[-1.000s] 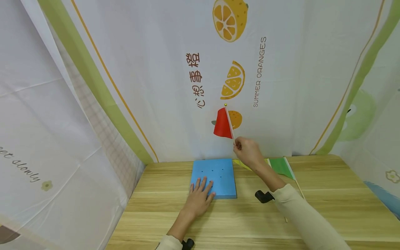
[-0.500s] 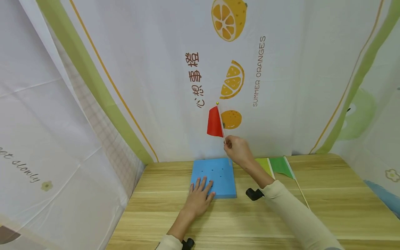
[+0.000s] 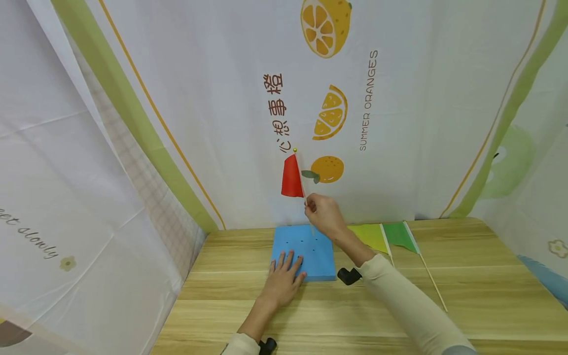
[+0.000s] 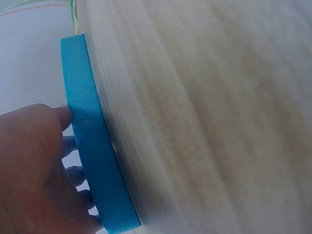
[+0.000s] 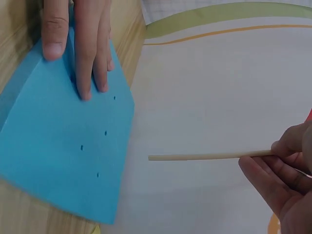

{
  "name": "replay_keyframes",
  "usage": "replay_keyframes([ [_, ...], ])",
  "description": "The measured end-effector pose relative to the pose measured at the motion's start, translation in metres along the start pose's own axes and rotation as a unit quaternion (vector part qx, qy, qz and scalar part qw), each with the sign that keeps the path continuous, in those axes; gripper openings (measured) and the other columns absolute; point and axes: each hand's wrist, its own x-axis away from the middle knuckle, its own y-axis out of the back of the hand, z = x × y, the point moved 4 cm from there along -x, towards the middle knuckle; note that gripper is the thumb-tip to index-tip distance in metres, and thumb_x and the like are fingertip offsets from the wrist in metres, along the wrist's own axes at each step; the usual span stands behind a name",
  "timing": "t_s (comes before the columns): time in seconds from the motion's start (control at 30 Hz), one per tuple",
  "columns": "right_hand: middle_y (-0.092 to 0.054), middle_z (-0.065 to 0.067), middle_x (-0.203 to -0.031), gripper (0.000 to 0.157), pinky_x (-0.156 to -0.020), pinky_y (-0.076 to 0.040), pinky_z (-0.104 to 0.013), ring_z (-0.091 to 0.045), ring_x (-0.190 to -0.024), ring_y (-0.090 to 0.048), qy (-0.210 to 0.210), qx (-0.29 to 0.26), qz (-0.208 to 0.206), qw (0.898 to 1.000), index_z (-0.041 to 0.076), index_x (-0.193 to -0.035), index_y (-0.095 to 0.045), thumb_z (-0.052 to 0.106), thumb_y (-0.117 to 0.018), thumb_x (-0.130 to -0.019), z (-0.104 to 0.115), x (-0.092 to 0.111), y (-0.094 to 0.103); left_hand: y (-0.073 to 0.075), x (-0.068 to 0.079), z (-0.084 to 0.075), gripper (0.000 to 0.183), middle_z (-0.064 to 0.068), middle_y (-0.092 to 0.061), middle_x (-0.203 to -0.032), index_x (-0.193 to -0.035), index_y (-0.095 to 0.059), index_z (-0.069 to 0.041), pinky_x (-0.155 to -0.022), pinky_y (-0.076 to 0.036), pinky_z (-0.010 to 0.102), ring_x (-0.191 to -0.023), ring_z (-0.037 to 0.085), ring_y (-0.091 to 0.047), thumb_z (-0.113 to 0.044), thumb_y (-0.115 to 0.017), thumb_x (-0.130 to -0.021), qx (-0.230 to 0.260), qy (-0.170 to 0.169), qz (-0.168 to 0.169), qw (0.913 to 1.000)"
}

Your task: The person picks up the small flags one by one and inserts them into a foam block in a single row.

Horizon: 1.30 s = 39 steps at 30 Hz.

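Between thumb and fingertips, my right hand pinches the wooden stick of a small red flag with a gold ball on top. The flag stands nearly upright, tilted slightly left, above a blue foam block. In the right wrist view the stick's bare lower end points toward the block, apart from it. Several small dark holes dot the block's face. My left hand rests with spread fingers on the block's near left part, covering some of that surface; the left wrist view shows the block's blue side.
To the right of the block, a yellow flag and a green flag lie on the wooden table. My right forearm covers part of the yellow flag's stick. A white printed curtain hangs behind the table.
My right hand has carried the red flag leftward, from the block's right side to over the block. More of the yellow flag shows. The left hand has stayed in place.
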Motion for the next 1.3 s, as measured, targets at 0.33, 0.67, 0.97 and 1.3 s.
replay_keyframes([
  [0.33, -0.079, -0.01, -0.091, 0.005, -0.076, -0.066, -0.034, -0.022, -0.08, -0.075, 0.009, -0.021, 0.001, 1.0, 0.002, -0.1, -0.074, 0.006, -0.076, -0.097, 0.011, -0.002, -0.018, 0.002, -0.001, -0.002, 0.058, 0.02, -0.029, -0.175, -0.165, -0.043, -0.014, -0.129, -0.021, 0.07, -0.163, 0.047, -0.021, -0.045, -0.042, -0.115, 0.0, -0.006, -0.008, 0.9999],
  [0.67, -0.079, -0.011, -0.092, 0.004, -0.076, -0.066, -0.034, -0.022, -0.082, -0.076, 0.008, -0.029, 0.004, 1.0, 0.002, -0.099, -0.075, 0.004, -0.076, -0.097, 0.016, -0.007, -0.031, 0.001, -0.001, -0.003, 0.058, 0.021, -0.03, -0.174, -0.164, -0.044, -0.013, -0.128, -0.02, 0.071, -0.162, 0.048, -0.023, -0.043, -0.046, -0.114, 0.013, -0.007, -0.013, 0.9998],
  [0.97, -0.079, -0.01, -0.092, 0.004, -0.075, -0.065, -0.034, -0.022, -0.081, -0.074, 0.003, -0.027, 0.012, 1.0, 0.002, -0.1, -0.074, 0.004, -0.076, -0.097, 0.018, -0.01, -0.043, 0.002, -0.001, -0.002, 0.058, 0.02, -0.03, -0.174, -0.164, -0.045, -0.014, -0.128, -0.022, 0.07, -0.162, 0.047, -0.024, -0.044, -0.047, -0.114, 0.006, -0.004, -0.011, 0.9999],
  [1.3, -0.078, -0.009, -0.088, 0.006, -0.071, -0.063, -0.032, -0.02, -0.075, -0.071, -0.002, -0.016, 0.028, 0.999, 0.002, -0.1, -0.074, 0.008, -0.075, -0.099, 0.017, -0.013, -0.058, 0.004, 0.0, -0.002, 0.058, 0.022, -0.033, -0.173, -0.162, -0.047, -0.012, -0.127, -0.021, 0.072, -0.161, 0.05, -0.025, -0.044, -0.048, -0.114, 0.017, -0.008, -0.016, 0.9997],
])
